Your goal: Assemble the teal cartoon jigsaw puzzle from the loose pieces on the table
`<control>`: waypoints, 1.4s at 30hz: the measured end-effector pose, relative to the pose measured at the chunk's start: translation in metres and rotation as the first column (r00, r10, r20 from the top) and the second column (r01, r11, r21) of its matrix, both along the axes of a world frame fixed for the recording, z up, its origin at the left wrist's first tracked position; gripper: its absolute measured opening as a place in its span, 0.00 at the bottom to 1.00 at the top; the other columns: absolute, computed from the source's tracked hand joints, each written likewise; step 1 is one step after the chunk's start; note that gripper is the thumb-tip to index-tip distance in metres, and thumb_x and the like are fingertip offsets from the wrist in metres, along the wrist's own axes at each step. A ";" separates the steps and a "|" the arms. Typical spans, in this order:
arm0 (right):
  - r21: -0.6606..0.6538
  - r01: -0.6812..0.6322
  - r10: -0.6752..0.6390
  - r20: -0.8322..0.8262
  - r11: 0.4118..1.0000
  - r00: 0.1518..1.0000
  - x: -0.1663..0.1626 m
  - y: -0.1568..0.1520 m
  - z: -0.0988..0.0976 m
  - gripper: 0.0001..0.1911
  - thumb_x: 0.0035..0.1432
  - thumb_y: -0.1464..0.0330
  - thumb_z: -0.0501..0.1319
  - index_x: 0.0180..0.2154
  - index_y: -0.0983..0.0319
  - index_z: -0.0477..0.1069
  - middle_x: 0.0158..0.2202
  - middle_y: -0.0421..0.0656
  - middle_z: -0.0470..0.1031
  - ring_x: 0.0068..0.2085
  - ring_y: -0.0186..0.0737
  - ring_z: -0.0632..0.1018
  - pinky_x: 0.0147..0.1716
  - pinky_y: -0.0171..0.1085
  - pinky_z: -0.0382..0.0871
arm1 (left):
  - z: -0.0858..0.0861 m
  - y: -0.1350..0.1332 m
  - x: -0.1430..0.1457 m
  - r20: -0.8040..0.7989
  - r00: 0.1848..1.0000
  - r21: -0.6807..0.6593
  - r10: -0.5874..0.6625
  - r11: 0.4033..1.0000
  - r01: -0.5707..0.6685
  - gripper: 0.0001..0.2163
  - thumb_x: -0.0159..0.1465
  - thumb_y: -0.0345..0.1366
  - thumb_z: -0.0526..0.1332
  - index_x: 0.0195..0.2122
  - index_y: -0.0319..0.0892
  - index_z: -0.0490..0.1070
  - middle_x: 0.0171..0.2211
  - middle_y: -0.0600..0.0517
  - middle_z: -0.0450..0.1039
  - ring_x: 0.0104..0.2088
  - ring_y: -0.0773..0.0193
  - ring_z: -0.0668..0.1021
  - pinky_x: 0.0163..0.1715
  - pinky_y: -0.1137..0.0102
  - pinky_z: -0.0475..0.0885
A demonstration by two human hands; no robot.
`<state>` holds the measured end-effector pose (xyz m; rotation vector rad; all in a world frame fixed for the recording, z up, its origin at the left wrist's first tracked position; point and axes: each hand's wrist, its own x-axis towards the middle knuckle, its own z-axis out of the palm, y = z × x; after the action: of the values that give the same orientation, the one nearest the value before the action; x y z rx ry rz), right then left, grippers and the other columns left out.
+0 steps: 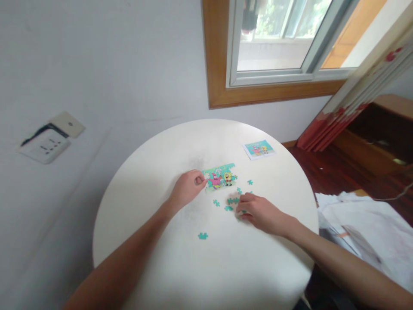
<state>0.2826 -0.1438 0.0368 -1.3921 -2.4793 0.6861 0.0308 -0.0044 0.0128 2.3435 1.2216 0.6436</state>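
Observation:
A partly joined jigsaw puzzle [220, 177] with a pink starfish and a yellow sponge character lies flat on the round white table [145, 172]. At its left edge, my left hand [189, 186] is closed in a pinch; whatever is between the fingertips is too small to make out. My right hand [260, 211] rests over loose green pieces to the lower right, its fingers curled down and closed, hiding what they touch. Several loose pieces lie beside it, among them a joined green strip [232, 200]. One single green piece [203, 236] sits nearer to me.
A picture card [259, 149] with the same characters lies at the table's far right. Behind the table are a wall socket [45, 145] and a wood-framed window [217, 92]. White papers [364, 232] are piled on the right, below a red-and-white curtain [342, 114].

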 end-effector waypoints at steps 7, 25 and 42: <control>0.088 -0.067 0.056 0.116 0.994 0.992 -0.007 -0.005 -0.015 0.04 0.61 0.74 0.60 0.36 0.61 0.72 0.41 0.47 0.74 0.44 0.45 0.73 0.46 0.40 0.68 | -0.002 -0.001 0.002 -0.010 0.999 -0.002 -0.030 1.000 0.030 0.08 0.62 0.37 0.60 0.27 0.42 0.71 0.27 0.53 0.72 0.28 0.65 0.72 0.30 0.72 0.64; -0.239 0.508 -0.522 -0.660 0.828 0.541 0.019 0.057 -0.012 0.08 0.55 0.65 0.65 0.30 0.64 0.75 0.26 0.41 0.75 0.26 0.35 0.72 0.27 0.35 0.65 | -0.008 0.002 0.002 0.015 0.998 -0.022 -0.063 0.998 0.064 0.07 0.62 0.37 0.60 0.28 0.41 0.72 0.27 0.53 0.72 0.29 0.66 0.72 0.30 0.72 0.64; -0.391 0.590 -0.659 -0.667 0.706 0.347 0.027 0.089 -0.044 0.08 0.45 0.65 0.66 0.28 0.64 0.77 0.26 0.43 0.78 0.28 0.36 0.74 0.27 0.34 0.65 | -0.014 0.005 0.002 0.026 0.997 -0.032 -0.071 0.997 0.072 0.09 0.64 0.37 0.60 0.27 0.41 0.71 0.25 0.54 0.69 0.27 0.67 0.69 0.29 0.72 0.61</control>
<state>0.3099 -0.0546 -0.0076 -1.4744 -1.0926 0.9250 0.0325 0.0009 -0.0011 2.3334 1.1235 0.6223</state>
